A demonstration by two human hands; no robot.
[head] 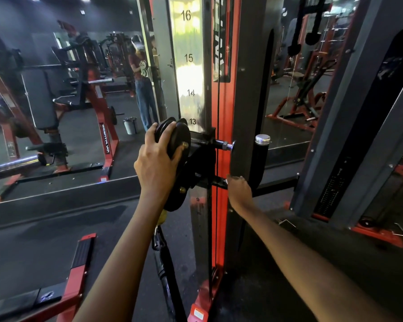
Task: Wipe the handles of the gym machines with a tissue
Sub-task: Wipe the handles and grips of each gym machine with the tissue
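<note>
The dark rubber gym floor (44,247) carries the red-and-grey steel cable machine upright (219,228), with a red steel frame base bearing black tread pads (79,259) nearby

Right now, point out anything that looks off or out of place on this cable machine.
Nothing looks damaged, spilled or askew. The one oddity: no tissue shows. The left hand grips the black pulley housing bare, and the right hand reaches to the carriage bracket; whether it holds anything cannot be seen.
</note>
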